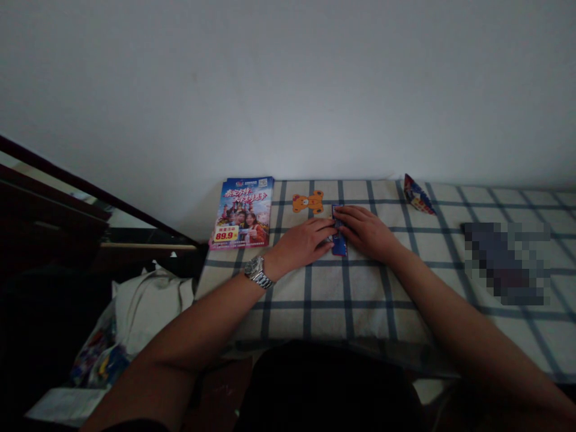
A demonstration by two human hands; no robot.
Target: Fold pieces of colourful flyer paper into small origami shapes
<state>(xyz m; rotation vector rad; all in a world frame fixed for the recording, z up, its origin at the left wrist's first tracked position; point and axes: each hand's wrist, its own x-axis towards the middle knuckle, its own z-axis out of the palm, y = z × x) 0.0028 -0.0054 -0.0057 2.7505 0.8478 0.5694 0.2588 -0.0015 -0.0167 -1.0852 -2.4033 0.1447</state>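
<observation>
A narrow blue folded leaflet (339, 246) lies on the checked cloth, its long side pointing away from me. My left hand (308, 240) is closed at its left edge, fingertips and thumb against the paper. From the right, my right hand (362, 231) grips its upper part, with fingers bent over it. Both hands partly cover the leaflet, so its folds are hard to see. To the left lies a stack of printed leaflets (243, 213) with a yellow price label. A brown bear-shaped cutout (308, 202) rests just beyond my left hand.
A folded printed paper piece (418, 195) stands near the wall at the back right. Farther right is a dark, pixelated flat object (499, 261). The checked tablecloth (288, 306) reaches the wall. White bags (150, 300) sit below the table's left side, beside a dark rail (90, 186).
</observation>
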